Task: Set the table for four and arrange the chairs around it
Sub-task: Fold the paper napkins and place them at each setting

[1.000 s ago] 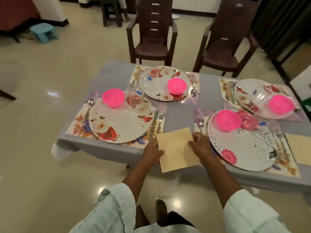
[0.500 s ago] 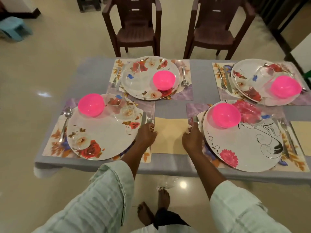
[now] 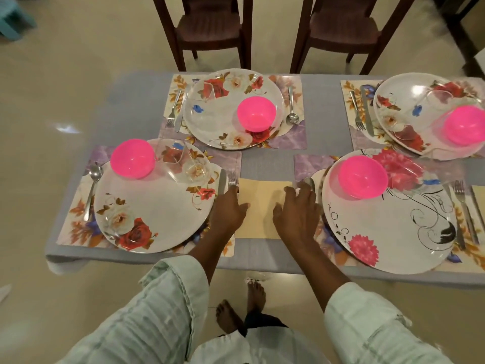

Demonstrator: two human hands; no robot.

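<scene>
A pale yellow napkin [image 3: 262,203] lies flat on the grey table [image 3: 273,164] between the two near place settings. My left hand [image 3: 229,210] rests on its left edge and my right hand [image 3: 298,214] on its right edge, fingers relaxed and spread. The near left plate [image 3: 154,206] carries a pink bowl [image 3: 132,158] and a clear glass [image 3: 183,161]. The near right plate [image 3: 388,222] holds another pink bowl [image 3: 362,177]. Two far plates [image 3: 231,109] [image 3: 420,114] hold pink bowls too. Two dark brown chairs [image 3: 210,30] [image 3: 346,30] stand behind the far edge.
Each setting has a floral placemat [image 3: 76,222] with a fork, knife and spoon [image 3: 91,185]. A second yellow napkin [image 3: 479,198] shows at the right edge. A blue stool [image 3: 13,19] stands on the floor at far left. My bare feet are below the near table edge.
The napkin went from being held over the table's near edge to lying flat between the two near plates. My hands let go of it and now rest loosely at its sides.
</scene>
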